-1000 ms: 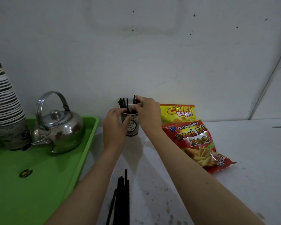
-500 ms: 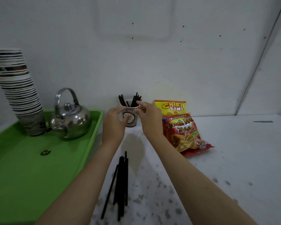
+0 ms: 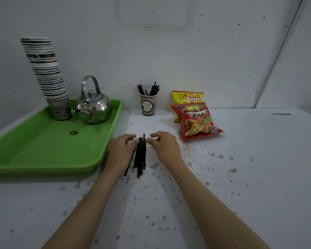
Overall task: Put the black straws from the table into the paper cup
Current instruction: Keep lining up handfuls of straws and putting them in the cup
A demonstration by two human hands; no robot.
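Note:
A printed paper cup (image 3: pixel 148 106) stands against the back wall with several black straws (image 3: pixel 149 90) upright in it. A bundle of black straws (image 3: pixel 140 157) lies on the white table, pointing away from me. My left hand (image 3: pixel 122 150) is on the bundle's left side and my right hand (image 3: pixel 164 148) on its right. Both sets of fingertips touch the far ends of the straws. The fingers are curled but apart, and the straws rest on the table.
A green tray (image 3: pixel 43 151) at the left carries a steel kettle (image 3: pixel 93 107) and a tall stack of paper cups (image 3: pixel 48 76). Two snack bags (image 3: pixel 196 119) lie right of the cup. The white wall runs close behind.
Both hands have left the paper cup at the back and come toward me, down to the bundle of straws on the table. The camera view has tilted down.

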